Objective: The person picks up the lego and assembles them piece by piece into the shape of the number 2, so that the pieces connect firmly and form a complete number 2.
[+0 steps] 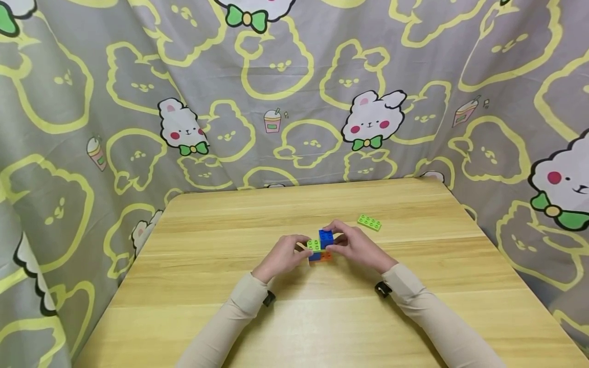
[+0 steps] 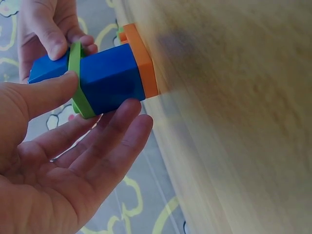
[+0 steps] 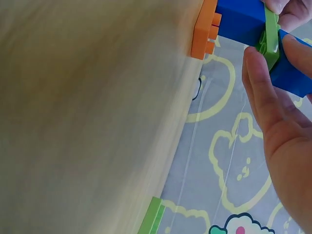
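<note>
In the middle of the table stands a small stack of toy building bricks. At its base lies a flat orange brick (image 1: pixel 326 256), under a blue brick (image 2: pixel 112 80) that carries a flat green brick (image 1: pixel 313 245). My left hand (image 1: pixel 284 256) pinches the green brick at its left side, thumb on its edge and the lower fingers spread beside the stack. From the right, my right hand (image 1: pixel 359 249) grips a second blue brick (image 1: pixel 326 238) between thumb and fingers. That brick is right at the green brick's studded top, towards its right end.
A loose flat green brick (image 1: pixel 369 222) with studs up lies on the wooden table (image 1: pixel 221 220), behind and right of the right hand. A patterned grey curtain (image 1: pixel 317 107) hangs around the table's back and sides.
</note>
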### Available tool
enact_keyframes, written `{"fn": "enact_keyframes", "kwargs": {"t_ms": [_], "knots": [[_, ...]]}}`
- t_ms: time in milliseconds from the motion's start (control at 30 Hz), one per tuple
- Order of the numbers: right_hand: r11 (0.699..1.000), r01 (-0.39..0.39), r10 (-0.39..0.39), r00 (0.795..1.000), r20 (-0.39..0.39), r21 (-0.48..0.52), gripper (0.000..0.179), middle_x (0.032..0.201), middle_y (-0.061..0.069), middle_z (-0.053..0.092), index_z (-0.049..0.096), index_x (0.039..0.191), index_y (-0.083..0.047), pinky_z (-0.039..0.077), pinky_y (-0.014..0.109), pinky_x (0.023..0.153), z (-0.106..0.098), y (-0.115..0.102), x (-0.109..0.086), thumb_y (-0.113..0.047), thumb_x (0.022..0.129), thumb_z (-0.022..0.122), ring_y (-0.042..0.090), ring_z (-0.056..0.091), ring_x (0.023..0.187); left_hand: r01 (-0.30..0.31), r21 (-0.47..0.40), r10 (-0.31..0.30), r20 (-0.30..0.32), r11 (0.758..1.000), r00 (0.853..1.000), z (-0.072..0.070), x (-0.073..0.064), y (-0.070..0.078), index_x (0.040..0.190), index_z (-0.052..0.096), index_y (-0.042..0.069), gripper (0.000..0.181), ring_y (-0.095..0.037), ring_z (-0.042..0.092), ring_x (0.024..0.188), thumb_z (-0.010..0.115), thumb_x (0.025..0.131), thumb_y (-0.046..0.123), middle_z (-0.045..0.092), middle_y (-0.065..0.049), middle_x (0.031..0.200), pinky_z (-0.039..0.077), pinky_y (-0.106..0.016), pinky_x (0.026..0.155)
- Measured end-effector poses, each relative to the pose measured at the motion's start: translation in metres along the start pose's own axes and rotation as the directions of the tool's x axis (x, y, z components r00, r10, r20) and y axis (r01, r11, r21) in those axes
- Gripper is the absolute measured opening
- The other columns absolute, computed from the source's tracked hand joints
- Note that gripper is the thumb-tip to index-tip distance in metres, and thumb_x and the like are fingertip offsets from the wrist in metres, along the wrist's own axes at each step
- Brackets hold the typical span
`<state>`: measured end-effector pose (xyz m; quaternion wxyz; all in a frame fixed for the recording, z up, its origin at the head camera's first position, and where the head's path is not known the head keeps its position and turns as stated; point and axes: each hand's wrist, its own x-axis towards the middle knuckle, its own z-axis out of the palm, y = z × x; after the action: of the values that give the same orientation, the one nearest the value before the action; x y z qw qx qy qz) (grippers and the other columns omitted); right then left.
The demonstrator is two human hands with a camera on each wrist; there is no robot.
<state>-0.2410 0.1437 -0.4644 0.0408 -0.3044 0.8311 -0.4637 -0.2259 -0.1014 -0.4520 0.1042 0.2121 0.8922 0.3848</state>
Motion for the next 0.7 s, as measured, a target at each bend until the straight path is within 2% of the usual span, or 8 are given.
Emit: {"fn": "enact_keyframes", "kwargs": {"t_ms": [233,700], "knots": [[1.0,-0.027,0.027,0.999,-0.03,0.009,0.037,0.119,0.008,0.07,0.062,0.125,-0.018,0.06,0.031,0.086,0.0006,-0.0005,0.0013,-0.01,0.092,0.076,0.024,0.071,0.104,-0.004,0.003,0.004,-0.001,1.0,1.0,-0.0006,-0.0002,0.0003,0.132,0.065,0.0,0.037,-0.026,0.072,0.101,0.067,0.101,0.019,0.07,-0.014,0.124,0.061,-0.033,0.078],[0.999,-0.035,0.035,0.999,-0.035,-0.005,0.036,0.121,0.008,0.07,0.062,0.124,-0.018,0.06,0.034,0.088,0.0006,-0.0002,0.0019,-0.009,0.092,0.077,0.025,0.071,0.106,-0.01,0.017,0.01,-0.011,1.0,1.0,-0.0004,-0.0005,0.0017,0.131,0.066,0.0,0.036,-0.026,0.072,0.1,0.069,0.1,0.018,0.071,-0.015,0.123,0.061,-0.034,0.078]]}}
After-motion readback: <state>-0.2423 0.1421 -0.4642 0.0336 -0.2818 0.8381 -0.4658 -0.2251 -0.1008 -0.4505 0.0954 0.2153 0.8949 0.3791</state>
